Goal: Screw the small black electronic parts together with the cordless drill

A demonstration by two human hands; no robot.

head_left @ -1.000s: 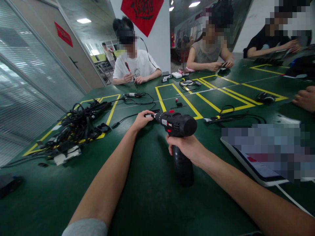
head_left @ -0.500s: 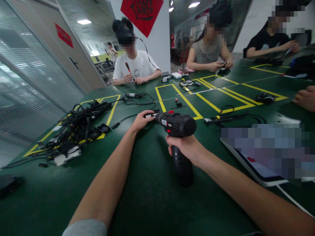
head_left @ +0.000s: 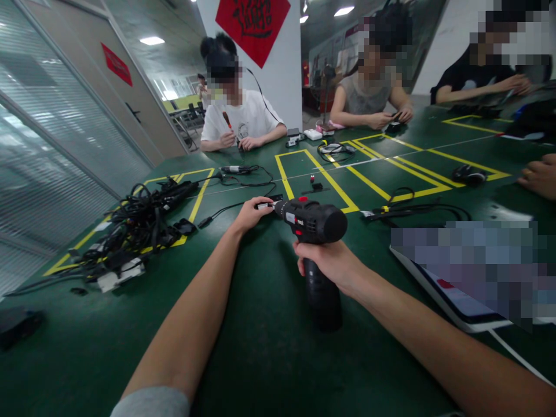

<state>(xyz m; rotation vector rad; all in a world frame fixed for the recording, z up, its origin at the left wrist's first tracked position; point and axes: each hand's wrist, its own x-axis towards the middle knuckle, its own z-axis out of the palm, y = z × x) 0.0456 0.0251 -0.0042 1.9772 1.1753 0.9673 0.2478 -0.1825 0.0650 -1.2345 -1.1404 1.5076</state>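
Observation:
My right hand (head_left: pixel 325 258) is wrapped around the grip of a black cordless drill (head_left: pixel 317 221) with red buttons. The drill's chuck points left, toward my left hand (head_left: pixel 252 214). Under the left fingers a small black box with a pale label (head_left: pixel 263 205), like a power adapter, is held against the table. The drill's tip meets the box's right end; whether it sits in a screw cannot be made out. A black cable (head_left: pixel 221 213) runs off to the left of that hand.
A heap of black cables and adapters (head_left: pixel 143 223) lies at left. Beyond the drill are a small black piece (head_left: pixel 317 186) and yellow tape outlines. Coiled cables (head_left: pixel 408 207) and a tablet (head_left: pixel 460 313) lie at right. Several people sit around the green table (head_left: pixel 260 359).
The whole view has shifted very slightly. Both hands, the drill and the small box keep the same places relative to each other.

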